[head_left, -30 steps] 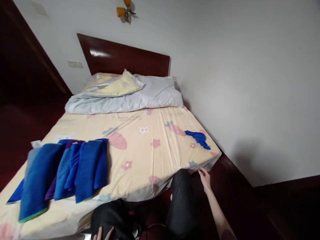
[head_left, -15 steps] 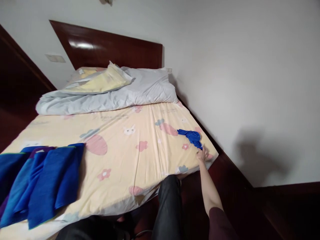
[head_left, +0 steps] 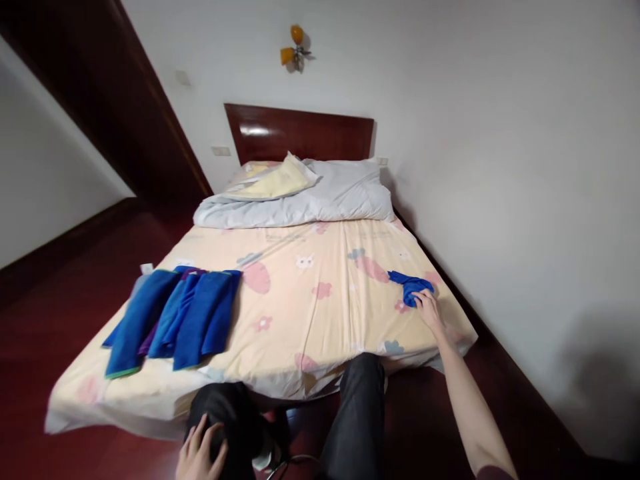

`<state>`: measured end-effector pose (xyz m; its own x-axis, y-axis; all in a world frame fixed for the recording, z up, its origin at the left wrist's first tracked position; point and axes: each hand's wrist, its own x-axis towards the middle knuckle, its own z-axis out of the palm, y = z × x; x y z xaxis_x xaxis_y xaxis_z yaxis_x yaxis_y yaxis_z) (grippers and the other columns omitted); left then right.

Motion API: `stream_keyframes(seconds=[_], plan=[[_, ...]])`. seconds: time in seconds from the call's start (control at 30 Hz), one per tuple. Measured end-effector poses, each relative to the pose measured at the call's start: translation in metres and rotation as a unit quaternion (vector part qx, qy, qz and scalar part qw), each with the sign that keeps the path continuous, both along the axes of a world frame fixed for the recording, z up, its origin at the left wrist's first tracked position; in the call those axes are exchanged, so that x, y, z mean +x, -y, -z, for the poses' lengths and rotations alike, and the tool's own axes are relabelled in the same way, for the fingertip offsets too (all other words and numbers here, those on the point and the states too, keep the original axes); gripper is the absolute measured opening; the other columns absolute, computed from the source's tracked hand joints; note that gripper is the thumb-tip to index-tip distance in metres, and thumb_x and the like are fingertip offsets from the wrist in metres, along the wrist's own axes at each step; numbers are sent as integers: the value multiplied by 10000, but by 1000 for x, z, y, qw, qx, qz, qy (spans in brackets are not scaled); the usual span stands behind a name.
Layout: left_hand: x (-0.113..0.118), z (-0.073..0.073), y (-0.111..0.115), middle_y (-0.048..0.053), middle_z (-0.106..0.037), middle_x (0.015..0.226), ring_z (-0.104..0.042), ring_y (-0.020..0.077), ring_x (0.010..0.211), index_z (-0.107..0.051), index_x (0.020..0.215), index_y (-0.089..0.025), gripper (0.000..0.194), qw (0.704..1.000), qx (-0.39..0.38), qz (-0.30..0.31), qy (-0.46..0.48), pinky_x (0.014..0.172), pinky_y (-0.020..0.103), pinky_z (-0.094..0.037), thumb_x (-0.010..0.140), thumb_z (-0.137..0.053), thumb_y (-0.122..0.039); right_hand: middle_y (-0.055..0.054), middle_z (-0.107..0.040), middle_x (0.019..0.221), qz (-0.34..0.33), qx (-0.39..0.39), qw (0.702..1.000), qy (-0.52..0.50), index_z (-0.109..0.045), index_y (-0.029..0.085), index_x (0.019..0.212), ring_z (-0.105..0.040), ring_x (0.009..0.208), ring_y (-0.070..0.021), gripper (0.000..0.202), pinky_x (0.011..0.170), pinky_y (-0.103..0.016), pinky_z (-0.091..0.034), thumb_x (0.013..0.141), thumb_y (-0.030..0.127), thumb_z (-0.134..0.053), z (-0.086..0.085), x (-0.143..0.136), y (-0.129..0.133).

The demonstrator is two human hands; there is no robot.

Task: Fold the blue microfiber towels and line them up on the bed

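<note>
At the right side of the bed, my right hand (head_left: 427, 310) has its fingers curled on the near edge of a small crumpled blue cloth (head_left: 411, 285). The cloth lies on the patterned sheet, with a narrow end trailing to the left. My left hand (head_left: 201, 452) rests on my left knee at the bottom of the view, fingers spread and nothing in them. On the left part of the bed, several blue and purple towels (head_left: 193, 320), some with green edges, lie side by side and overlapping.
The bed (head_left: 295, 320) has a cream sheet with carrot and flower prints. A grey quilt (head_left: 350, 190) with a yellow cloth (head_left: 277, 183) on it is bunched before the dark wooden headboard (head_left: 305, 133). A white wall (head_left: 525, 200) runs along the right.
The view has swung left and up, showing more towels and the wall lamp. My right hand has shifted closer onto the crumpled cloth. My left hand has come into view on my knee.
</note>
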<state>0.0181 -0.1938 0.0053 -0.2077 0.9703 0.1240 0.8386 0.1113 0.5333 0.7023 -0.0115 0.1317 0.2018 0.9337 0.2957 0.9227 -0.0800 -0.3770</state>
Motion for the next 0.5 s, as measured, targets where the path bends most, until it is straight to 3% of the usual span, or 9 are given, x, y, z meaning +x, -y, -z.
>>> stream_keyframes(seconds=[0.07,0.13,0.23,0.3,0.4,0.5], plan=[[15,-17,-10,99,-693,1258,-581,374,1263,-712,983,-240,374,999,-8,38,37,1074,568,-464,768,-533,-488,-97,-679,1096,-58,5,998,-14,-736,230,1058,-628,1067,-245,320,1015,-361,-454,861,148,-497,-38,-34,-6],[38,-46,-23,101,-697,1237,-634,321,1191,-690,1062,-236,364,987,-19,121,104,1067,520,-490,820,-538,-462,-76,-693,1065,-122,-5,992,-28,-729,237,1001,-642,1043,-235,305,988,-351,-465,858,139,-478,-81,-75,-4],[82,-110,-41,115,-654,1294,-610,282,1233,-610,1268,-243,404,956,-29,228,182,1087,483,-481,932,-485,-431,-64,-710,1020,-226,-37,973,-27,-727,248,991,-654,1029,-251,307,941,-363,-478,852,146,-472,-144,-150,18],[110,-157,-46,124,-591,1387,-561,284,1299,-546,1362,-264,446,936,-11,271,224,1117,486,-456,949,-510,-428,-43,-724,992,-316,-52,946,-48,-731,281,1011,-677,958,-237,317,879,-341,-494,873,163,-471,-177,-202,45],[140,-216,-40,143,-508,1480,-502,292,1362,-407,1492,-270,637,897,55,333,286,1151,490,-424,915,-626,-426,-1,-745,968,-430,-63,897,-84,-717,360,1116,-705,866,-217,346,800,-310,-504,872,178,-554,-208,-267,95],[153,-250,-25,138,-585,1399,-564,275,1290,-463,1450,-267,654,854,91,402,318,1121,436,-454,871,-707,-447,-10,-756,1004,-494,-83,861,-90,-705,411,1179,-716,876,-228,366,798,-317,-506,866,231,-647,-226,-303,140]])
